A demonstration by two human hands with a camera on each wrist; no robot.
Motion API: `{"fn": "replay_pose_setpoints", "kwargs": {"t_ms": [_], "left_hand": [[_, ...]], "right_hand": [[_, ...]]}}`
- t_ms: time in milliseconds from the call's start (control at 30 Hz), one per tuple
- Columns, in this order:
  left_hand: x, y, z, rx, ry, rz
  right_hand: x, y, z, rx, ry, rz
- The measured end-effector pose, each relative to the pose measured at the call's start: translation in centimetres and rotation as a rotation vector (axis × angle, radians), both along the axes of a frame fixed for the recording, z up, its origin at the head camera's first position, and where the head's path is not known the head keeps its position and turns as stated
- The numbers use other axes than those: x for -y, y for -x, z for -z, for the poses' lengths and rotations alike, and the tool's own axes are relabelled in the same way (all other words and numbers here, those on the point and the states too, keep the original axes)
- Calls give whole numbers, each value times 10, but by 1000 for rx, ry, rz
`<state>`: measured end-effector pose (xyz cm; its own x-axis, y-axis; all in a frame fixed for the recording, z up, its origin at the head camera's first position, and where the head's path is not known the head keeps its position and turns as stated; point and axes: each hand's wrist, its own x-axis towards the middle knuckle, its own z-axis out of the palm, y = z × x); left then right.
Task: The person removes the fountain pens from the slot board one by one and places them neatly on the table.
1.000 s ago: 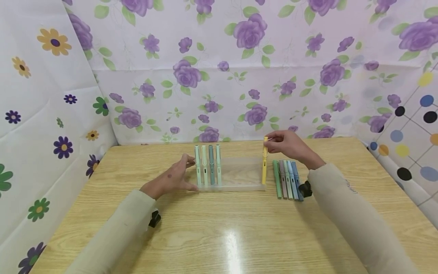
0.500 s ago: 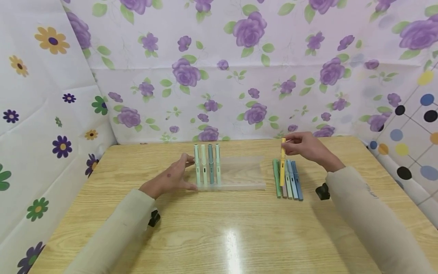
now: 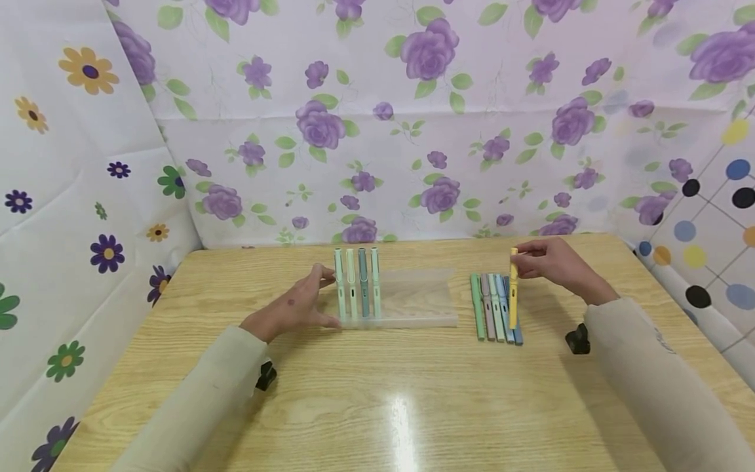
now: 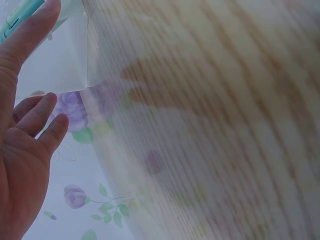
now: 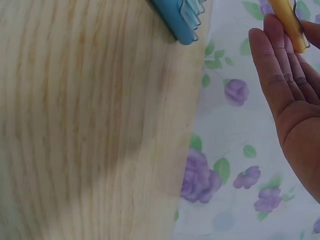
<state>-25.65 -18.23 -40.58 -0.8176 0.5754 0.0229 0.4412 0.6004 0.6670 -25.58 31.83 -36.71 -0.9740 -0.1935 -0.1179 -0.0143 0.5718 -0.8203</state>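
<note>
In the head view a clear pen stand (image 3: 419,322) holds several upright pens at its left part, pale green, cream and dark teal (image 3: 364,288). My left hand (image 3: 295,303) grips the stand's left end, thumb at the front and fingers behind. In the left wrist view the thumb lies by a mint-green pen (image 4: 20,19). My right hand (image 3: 551,265) pinches a yellow pen (image 3: 513,292) by its upper end, holding it upright over the right side of a row of pens. That row lies on the table: green (image 3: 477,308), mauve, pale green and blues.
The wood-grain table (image 3: 330,393) runs back to a flower-printed cloth wall (image 3: 377,151). Other patterned cloths hang at the left (image 3: 53,262) and right (image 3: 708,249). Bare tabletop lies in front of the stand.
My right hand has lifted the yellow pen away from the stand's right end and carried it rightward over the row of lying pens. The left hand stays at the stand.
</note>
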Motion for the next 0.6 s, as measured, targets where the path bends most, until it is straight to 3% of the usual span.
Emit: {"fn": "replay_pose_setpoints", "kwargs": {"t_ms": [300,600], "left_hand": [[0,1,1,-5,2,8],[0,-1,0,-3,-4,5]], "right_hand": [[-11,-5,10,63,-79,10],[-17,-6,25,105,-39,7]]}}
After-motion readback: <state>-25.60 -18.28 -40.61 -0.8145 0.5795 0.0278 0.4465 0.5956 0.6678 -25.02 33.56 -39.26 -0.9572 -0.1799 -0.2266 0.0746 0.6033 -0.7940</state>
